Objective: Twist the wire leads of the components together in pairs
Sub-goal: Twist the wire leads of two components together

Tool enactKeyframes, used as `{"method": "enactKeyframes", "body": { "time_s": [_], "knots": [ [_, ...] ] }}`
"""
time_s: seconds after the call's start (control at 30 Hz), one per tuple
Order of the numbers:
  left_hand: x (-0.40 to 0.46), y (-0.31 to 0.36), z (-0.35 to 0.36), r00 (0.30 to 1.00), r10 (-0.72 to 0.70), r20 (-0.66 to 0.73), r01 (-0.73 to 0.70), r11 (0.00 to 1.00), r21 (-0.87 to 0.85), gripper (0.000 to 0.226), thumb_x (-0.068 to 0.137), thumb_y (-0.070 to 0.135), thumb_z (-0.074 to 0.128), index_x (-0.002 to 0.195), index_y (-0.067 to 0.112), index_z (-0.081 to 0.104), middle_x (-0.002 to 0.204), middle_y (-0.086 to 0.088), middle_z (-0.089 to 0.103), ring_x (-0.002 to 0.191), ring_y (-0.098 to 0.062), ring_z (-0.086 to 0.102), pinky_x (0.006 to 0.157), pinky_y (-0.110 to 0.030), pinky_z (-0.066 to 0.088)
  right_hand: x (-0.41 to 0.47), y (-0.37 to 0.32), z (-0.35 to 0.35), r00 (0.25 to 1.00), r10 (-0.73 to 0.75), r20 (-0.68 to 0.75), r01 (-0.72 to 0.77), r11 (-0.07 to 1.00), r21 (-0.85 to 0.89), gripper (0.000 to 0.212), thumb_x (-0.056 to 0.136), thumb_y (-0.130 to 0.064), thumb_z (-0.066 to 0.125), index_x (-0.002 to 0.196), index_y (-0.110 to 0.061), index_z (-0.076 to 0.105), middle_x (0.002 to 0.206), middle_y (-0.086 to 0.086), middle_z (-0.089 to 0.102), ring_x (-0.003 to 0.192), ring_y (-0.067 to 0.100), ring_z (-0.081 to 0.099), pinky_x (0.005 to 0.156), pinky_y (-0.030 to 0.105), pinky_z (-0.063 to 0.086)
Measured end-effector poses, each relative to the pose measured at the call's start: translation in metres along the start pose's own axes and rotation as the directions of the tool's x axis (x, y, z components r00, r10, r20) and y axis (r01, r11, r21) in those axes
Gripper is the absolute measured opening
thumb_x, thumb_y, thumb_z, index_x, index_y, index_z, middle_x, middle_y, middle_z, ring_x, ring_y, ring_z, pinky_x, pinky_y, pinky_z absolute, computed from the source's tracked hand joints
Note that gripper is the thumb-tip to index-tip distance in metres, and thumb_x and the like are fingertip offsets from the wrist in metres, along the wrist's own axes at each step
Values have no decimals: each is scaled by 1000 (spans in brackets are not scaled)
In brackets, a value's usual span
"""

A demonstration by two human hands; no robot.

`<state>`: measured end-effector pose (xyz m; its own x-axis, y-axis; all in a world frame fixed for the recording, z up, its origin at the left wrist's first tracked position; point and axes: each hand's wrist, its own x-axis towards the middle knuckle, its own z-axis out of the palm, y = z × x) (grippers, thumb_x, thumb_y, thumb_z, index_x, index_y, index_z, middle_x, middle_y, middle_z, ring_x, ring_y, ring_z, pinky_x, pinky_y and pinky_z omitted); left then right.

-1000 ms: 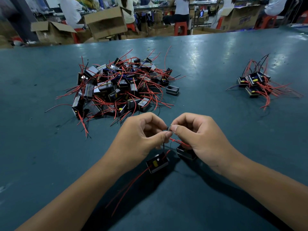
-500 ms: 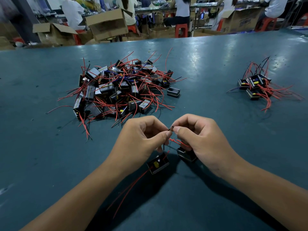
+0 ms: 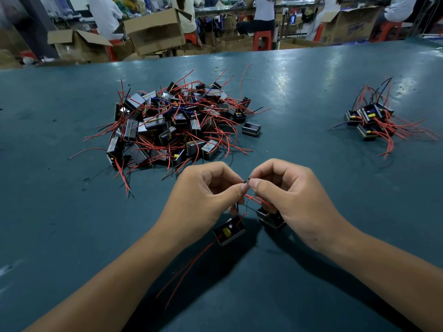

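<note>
Both hands' grips (image 3: pixel 249 185) pinch the wire leads (image 3: pixel 247 181), components (image 3: pixel 230 231) hanging below

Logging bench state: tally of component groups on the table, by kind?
Large loose pile of components: 1
Small pile at right: 1
Lone component beside the large pile: 1
Components under the hands, leads pinched by left hand and right hand: 2 ()
Total: 5 items; pile contents too tangled to count.

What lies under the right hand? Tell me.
Under the right hand, a dark component sits on the table, red leads rising into the grip. The hand covers its far side and the lead ends.
</note>
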<state>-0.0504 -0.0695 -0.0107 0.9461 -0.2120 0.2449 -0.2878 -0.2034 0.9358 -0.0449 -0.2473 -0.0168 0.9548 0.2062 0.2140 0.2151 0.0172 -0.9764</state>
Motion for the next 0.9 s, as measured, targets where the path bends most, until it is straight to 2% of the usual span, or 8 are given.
{"method": "enactKeyframes", "body": {
  "time_s": [0.17,0.33,0.43,0.6,0.73,0.9],
  "knots": [
    [-1,1,1,1000,-1,-3,1,1000,9,10,88,3,73,79,6,69,67,-8,72,53,-16,65,56,-28,53,2,1,2,1000,-20,-8,20,1000,-7,14,90,-2,67,79,-11,66,58,-9,60,52,2,49,50,15,40],
    [-2,2,1,1000,6,12,-6,1000,23,8,86,6,76,80,8,70,68,-7,72,55,-17,67,58,-30,54,1,2,2,1000,-25,-12,25,999,-41,17,90,-2,66,77,-13,66,60,-5,58,53,8,47,49,19,38],
    [-4,4,0,999,42,-2,-41,993,113,8,86,10,77,80,13,72,68,-4,72,56,-17,68,57,-27,54,1,1,2,1000,-26,-3,26,999,-39,16,91,-3,67,78,-13,65,61,-3,58,55,10,47,50,22,38],
    [-5,7,0,995,83,-46,-70,969,235,9,87,14,77,79,19,74,63,0,70,56,-18,66,54,-25,52,-1,0,1,998,-64,5,64,997,-42,13,90,-3,68,80,-10,66,64,3,61,53,7,48,48,18,39],
    [-7,9,3,986,162,-46,-137,930,340,10,86,12,77,79,18,74,62,3,68,56,-18,63,55,-35,52,-1,1,1,996,-94,-7,93,988,-122,13,89,-4,69,78,-12,67,62,4,62,54,6,50,51,17,40],
    [-7,14,4,965,264,-10,-232,865,444,4,85,9,75,82,12,75,65,6,68,59,-13,64,59,-36,51,-2,1,0,991,-131,9,130,969,-210,13,87,-12,67,76,-19,65,55,-9,57,50,2,47,49,16,38]
  ]
}}
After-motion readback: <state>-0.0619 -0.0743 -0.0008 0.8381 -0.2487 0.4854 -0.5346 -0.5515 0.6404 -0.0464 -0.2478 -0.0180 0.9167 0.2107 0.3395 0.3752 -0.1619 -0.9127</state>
